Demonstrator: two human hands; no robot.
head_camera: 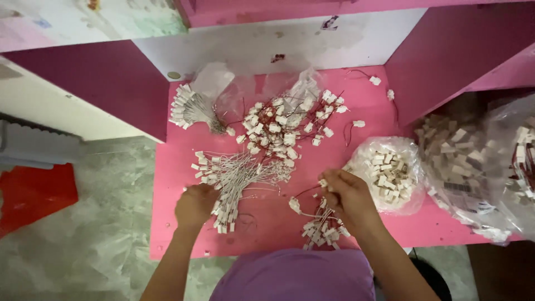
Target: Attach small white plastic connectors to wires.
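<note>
A bright pink counter [267,223] fills the middle, lit evenly by soft light. Behind it stands a white back panel [290,44], scuffed and stained. Dark magenta side panels [106,83] rise at either end of the counter. Left of the counter lies a grey marbled floor [100,234], with a red sheet [33,195] on it near the frame's edge.

On the table [267,223], loose connectors [281,125] lie behind wired bundles [234,178]; bagged connectors [390,173] lie right.
</note>
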